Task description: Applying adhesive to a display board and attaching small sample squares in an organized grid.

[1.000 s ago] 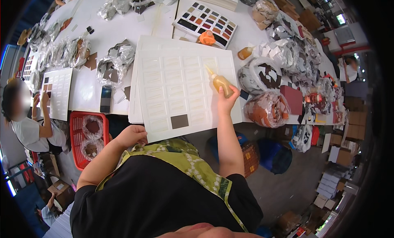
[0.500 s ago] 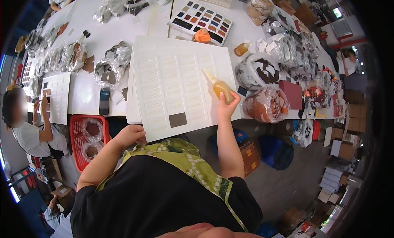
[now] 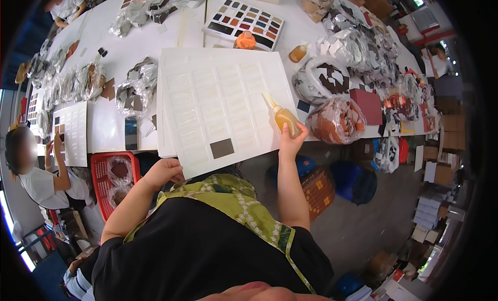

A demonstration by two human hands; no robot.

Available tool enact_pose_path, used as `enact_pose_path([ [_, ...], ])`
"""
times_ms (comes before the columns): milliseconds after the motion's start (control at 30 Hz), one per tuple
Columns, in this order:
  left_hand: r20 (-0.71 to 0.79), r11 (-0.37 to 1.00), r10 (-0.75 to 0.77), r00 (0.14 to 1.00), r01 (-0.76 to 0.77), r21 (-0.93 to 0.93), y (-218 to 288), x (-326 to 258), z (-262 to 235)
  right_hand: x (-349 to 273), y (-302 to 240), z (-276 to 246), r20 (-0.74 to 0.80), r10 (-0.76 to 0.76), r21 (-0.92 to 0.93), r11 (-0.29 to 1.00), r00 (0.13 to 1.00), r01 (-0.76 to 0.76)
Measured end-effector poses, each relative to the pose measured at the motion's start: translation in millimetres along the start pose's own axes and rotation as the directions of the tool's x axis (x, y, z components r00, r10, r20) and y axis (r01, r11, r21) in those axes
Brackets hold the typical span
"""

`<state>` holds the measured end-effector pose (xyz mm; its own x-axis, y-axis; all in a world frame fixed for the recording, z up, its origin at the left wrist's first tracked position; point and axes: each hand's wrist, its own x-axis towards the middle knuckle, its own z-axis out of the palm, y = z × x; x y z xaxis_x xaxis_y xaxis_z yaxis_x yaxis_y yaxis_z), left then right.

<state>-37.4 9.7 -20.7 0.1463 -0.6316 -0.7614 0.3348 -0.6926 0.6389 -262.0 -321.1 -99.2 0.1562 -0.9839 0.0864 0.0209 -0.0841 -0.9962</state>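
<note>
One clear plastic squeeze bottle of amber liquid (image 3: 286,121), pinched by fingers of the right hand (image 3: 294,141), nozzle over the right side of the white rectangular gridded board (image 3: 220,104) on the white counter (image 3: 109,130). One dark grey-brown rectangular swatch (image 3: 222,148) lies in the board's near row; left hand (image 3: 163,172) at near-left corner, fingers curled, can't tell if gripping it.

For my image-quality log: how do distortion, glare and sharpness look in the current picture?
Head view: corners black, the room bending toward the rim; head view: shiny highlights on the plastic bag of orange-brown pieces; head view: amber bottle in the right hand reads clearly, while a blur covers the seated co-worker's head.
</note>
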Motion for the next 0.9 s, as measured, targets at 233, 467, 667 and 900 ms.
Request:
enact_pose_path([
  [233,0.027,1.000,0.022,0.999,-0.022,-0.004,4.1,-3.3,2.0,-11.9,9.0,-11.3,0.193,-0.319,-0.284,0.887,0.928,0.364],
  [467,-0.022,1.000,0.011,1.000,-0.010,0.022,3.1,-3.7,4.0,-13.8,11.1,-30.3,0.043,-0.297,-0.340,0.894,0.954,0.293],
  [667,-0.029,1.000,0.005,1.000,-0.004,0.029,2.4,-2.6,3.0,-32.9,6.0,-28.6,0.102,-0.197,-0.197,0.957,0.975,0.214],
  [900,-0.040,1.000,-0.001,0.999,0.001,0.005,-0.4,-0.9,2.6,-40.9,8.7,-63.7,0.017,-0.196,-0.201,0.960,0.980,0.196],
])
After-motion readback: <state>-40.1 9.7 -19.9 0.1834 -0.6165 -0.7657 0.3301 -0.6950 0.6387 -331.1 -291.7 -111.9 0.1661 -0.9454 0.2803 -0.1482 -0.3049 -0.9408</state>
